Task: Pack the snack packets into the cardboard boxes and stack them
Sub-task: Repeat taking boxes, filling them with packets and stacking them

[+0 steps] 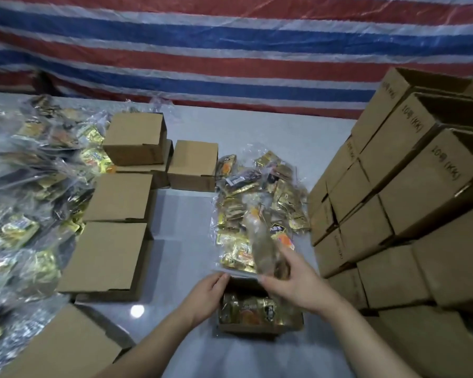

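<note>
**Packet poised over the open box**

Open cardboard box (260, 316) nearest, on the grey worktop (175, 214), gold snack packets (246, 309) already lying inside. Left hand (206, 291) curled over the box's far-left rim, steadying it. Right hand (295, 285) directly above the box's far edge, grip clamped on a blurred clear packet (260, 241), long axis running away from the body and tilted upward. Box below and slightly nearer than that grip, so probably a short drop back and down, right hand the closer one. Beyond, loose bag of packets (262, 186). Closed boxes (115, 252) ranged to the left; stacked boxes (410, 186) rising on the right. Striped tarpaulin (230, 50) behind.
</note>
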`<state>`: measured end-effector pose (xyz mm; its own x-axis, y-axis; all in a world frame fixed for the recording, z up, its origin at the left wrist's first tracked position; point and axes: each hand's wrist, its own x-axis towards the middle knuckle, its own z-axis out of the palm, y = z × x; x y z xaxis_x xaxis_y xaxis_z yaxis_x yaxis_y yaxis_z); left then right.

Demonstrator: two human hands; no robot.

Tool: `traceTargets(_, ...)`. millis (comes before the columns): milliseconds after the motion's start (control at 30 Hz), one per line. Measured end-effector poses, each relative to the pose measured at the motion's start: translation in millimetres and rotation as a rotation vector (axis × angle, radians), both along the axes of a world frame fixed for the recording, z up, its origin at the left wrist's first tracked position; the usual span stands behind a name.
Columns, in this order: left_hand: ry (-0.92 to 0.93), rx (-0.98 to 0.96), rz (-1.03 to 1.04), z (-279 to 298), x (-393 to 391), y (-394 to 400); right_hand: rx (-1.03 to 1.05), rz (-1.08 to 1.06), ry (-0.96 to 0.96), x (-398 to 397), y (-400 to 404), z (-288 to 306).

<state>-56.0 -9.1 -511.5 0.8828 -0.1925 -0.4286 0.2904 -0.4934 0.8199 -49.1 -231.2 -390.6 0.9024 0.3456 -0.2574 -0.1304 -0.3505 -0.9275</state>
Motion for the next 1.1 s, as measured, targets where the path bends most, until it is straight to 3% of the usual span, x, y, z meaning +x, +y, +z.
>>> traceTargets(167, 0.01, -0.097, 0.065, -1, 4, 0, -0.413, 0.425, -0.093, -8, 11, -27)
traceTargets(267, 0.016, -0.099, 0.057, -8, 5, 2, -0.561, 0.55, 0.029, -4, 12, -52)
traceTargets(467, 0.003, -0.134, 0.098, -15, 0, -3, -0.764, 0.565, 0.148, 5, 27, -106)
traceTargets(667, 0.007, -0.112, 0.075, -17, 3, -1, -0.525, 0.337, 0.205, 4, 14, -79)
traceTargets(733, 0.014, -0.121, 0.068, -17, 4, -2, -0.591, 0.281, 0.182, 4, 5, -70)
traceTargets(867, 0.027, -0.146, 0.096, -18, 2, -3, -0.927, 0.492, 0.329, 3, 15, -88)
traceTargets(967, 0.019, -0.164, 0.102, -16, 3, -5, -0.919, 0.432, 0.421, 8, 27, -101)
traceTargets(1100, 0.007, -0.114, 0.068, -11, 6, -4, -0.968, 0.461, 0.388, 13, 30, -94)
